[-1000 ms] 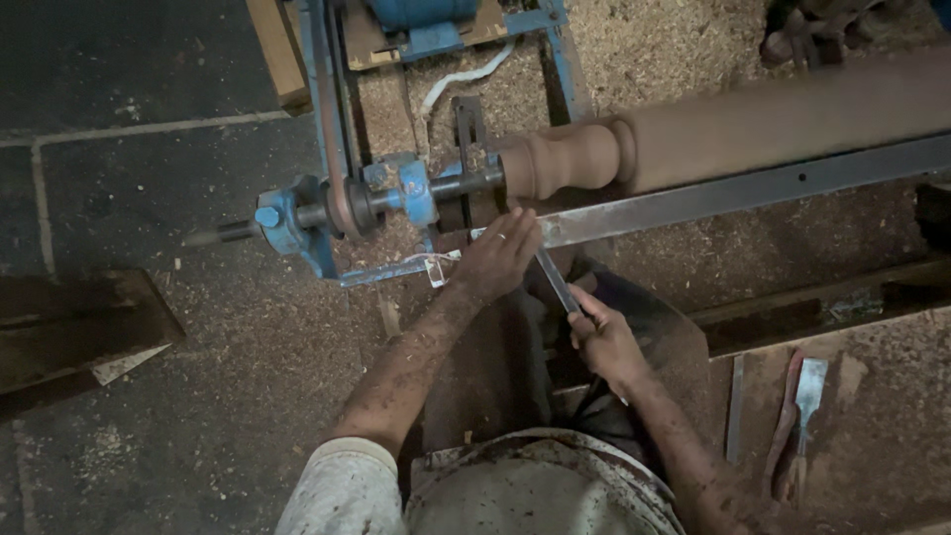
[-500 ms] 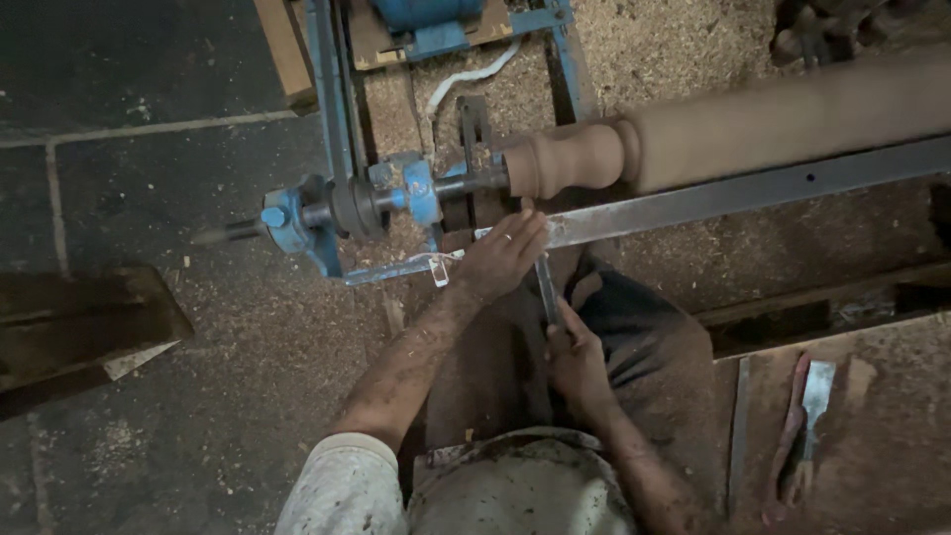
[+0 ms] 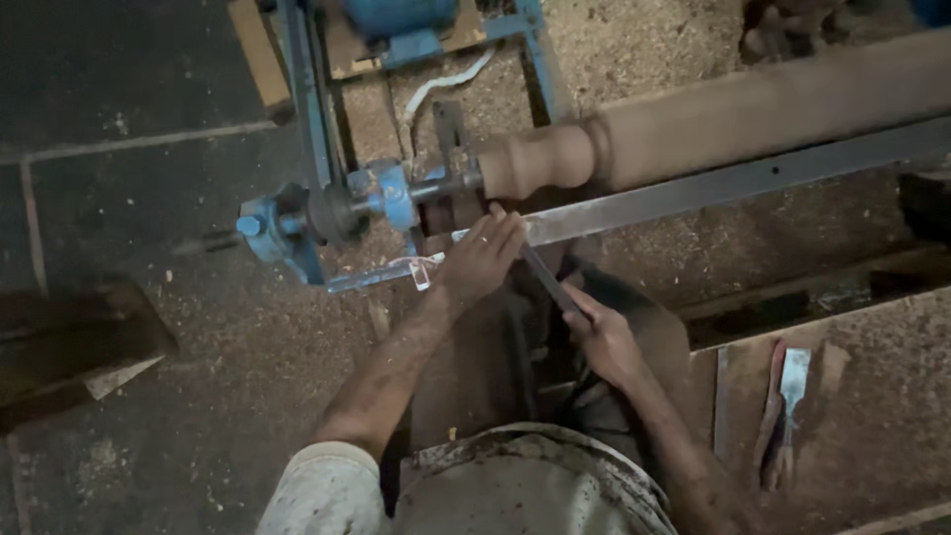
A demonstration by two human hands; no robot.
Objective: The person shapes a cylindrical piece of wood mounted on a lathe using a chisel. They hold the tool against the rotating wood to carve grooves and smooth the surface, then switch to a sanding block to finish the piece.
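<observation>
Off to the left, the blue lathe headstock stands over a sawdust-strewn floor. My left hand lies flat on the metal tool rest, its fingers together over the blade of the chisel, just below the rounded end of the wooden spindle. My right hand has its grip closed around the chisel's handle, close to my body. Further right, a spare chisel lies on the dusty worktop.

Dim warm light, deep shadow at left and corners, soft overall focus, slight blur
</observation>
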